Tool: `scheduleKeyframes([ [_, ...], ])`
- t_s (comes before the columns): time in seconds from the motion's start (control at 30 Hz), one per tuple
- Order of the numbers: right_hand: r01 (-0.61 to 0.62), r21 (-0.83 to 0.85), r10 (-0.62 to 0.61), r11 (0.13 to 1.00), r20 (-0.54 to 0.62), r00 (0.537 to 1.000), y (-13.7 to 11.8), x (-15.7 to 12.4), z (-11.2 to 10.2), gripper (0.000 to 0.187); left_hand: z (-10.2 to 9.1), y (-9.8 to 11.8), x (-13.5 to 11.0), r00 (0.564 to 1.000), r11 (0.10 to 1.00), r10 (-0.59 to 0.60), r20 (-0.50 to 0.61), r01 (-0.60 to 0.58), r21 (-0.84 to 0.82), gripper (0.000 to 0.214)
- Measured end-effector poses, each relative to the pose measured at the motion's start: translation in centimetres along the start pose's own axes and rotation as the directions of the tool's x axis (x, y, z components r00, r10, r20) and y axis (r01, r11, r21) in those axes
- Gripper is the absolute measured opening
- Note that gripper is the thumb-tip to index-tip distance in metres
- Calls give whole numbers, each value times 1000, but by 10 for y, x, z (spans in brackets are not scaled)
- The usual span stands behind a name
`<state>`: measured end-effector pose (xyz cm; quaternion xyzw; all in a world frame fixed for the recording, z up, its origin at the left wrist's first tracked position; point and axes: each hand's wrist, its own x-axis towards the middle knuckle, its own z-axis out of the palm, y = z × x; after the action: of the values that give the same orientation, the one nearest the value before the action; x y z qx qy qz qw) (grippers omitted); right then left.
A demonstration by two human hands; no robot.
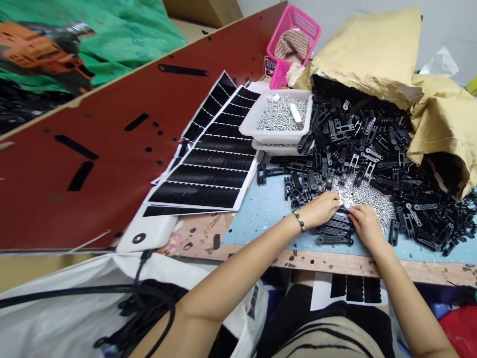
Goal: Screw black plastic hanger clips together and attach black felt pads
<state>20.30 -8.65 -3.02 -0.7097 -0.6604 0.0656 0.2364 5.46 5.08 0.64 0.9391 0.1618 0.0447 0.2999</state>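
Note:
My left hand (321,209), with a beaded bracelet on the wrist, is closed in a pinch at the near edge of a pile of small silver screws (372,199). My right hand (365,223) faces it, fingers also pinched together. What either one holds is too small to make out. Something white shows at the fingertips. Just below and between them, a row of black slotted plastic pieces (333,232) lies side by side on the blue mat (261,219). A large heap of similar black plastic pieces (391,144) spreads behind and to the right.
A white plastic tub (248,130) of screws stands behind my left hand, beside sheets of black stickers (208,171). Torn paper sacks (368,49) spill the black pieces. Pink baskets (270,44) stand at the back. A red-brown board (122,149) borders the left, with an orange power drill (37,52) beyond.

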Motion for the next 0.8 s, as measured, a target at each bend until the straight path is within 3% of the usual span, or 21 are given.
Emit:
scheduleKeyframes([
  [0.27,-2,13,2,1000,-3,1000,3,4,1,26,-5,-2,6,999,995,-54,5,54,82,22],
  [0.43,34,68,-37,997,49,998,5,2,-2,23,-8,1,3,998,993,-57,37,53,102,20],
  [0.8,32,120,-36,992,27,999,5,-4,-8,19,-12,-1,6,993,992,-63,97,52,113,19],
])
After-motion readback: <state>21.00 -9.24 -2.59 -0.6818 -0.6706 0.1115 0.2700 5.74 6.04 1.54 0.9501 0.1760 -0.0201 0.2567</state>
